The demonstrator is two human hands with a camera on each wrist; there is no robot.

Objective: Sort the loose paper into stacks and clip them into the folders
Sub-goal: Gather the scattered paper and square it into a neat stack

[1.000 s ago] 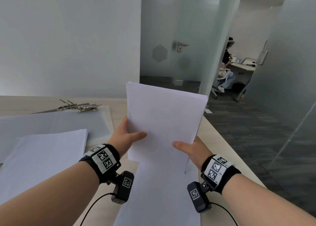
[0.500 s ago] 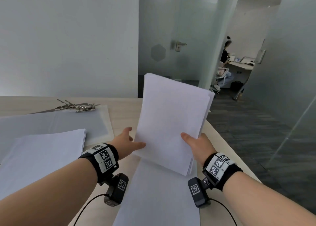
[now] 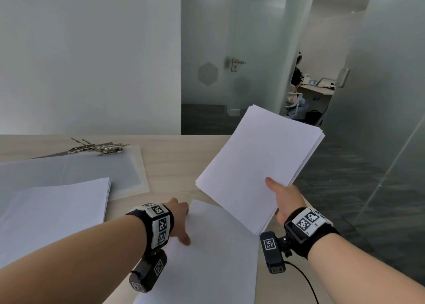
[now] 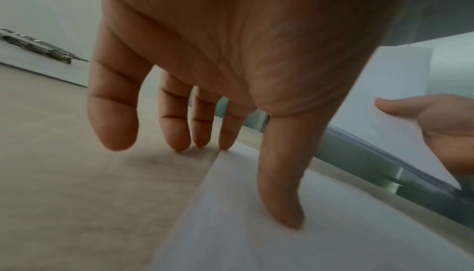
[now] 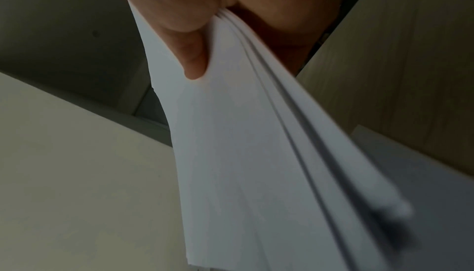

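On pale wood desk (image 3: 174, 165), right hand (image 3: 286, 200) pinches white sheet bundle (image 3: 259, 165), left hand (image 3: 180, 218) fingers spread on loose white sheet (image 3: 218, 257); grey clip folder (image 3: 96, 165) unfilled, sorting approx. halfway.

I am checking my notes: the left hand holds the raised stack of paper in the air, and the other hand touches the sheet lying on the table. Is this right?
Not quite: the hands are swapped. The right hand holds the raised stack of paper, and the left hand touches the sheet on the table. The head view shows it.
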